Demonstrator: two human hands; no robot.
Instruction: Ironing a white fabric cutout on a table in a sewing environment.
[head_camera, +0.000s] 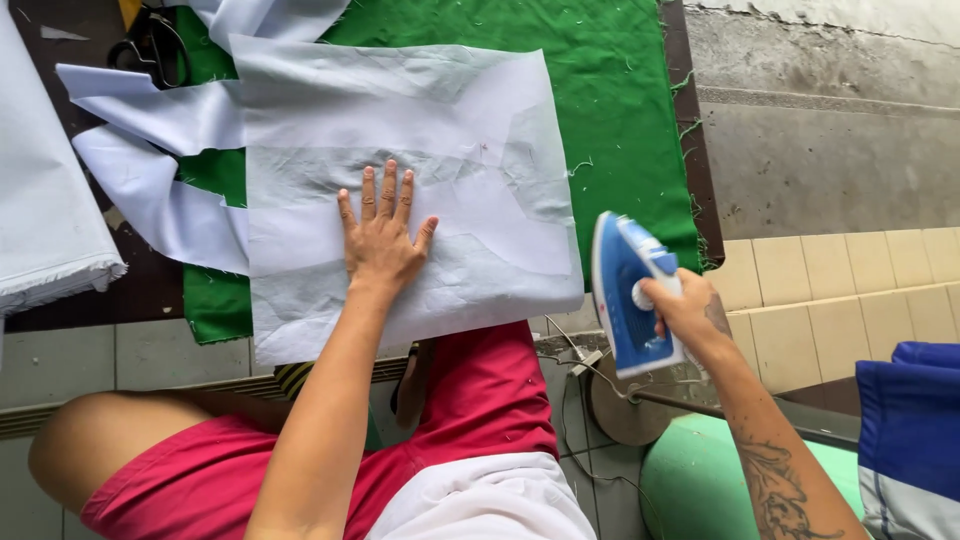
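Pressing stage: we are flattening creased white fabric (400, 190) with spread left hand (383, 240); right hand (690, 315) is gripping the lifted iron (628, 295).

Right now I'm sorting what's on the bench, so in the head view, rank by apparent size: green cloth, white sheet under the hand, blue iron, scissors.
1. green cloth
2. white sheet
3. blue iron, held nearer the camera
4. scissors

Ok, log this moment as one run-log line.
left hand: flat on pale sheet | right hand: holding blue iron off the sheet's right edge | under: green cloth | scissors: far left
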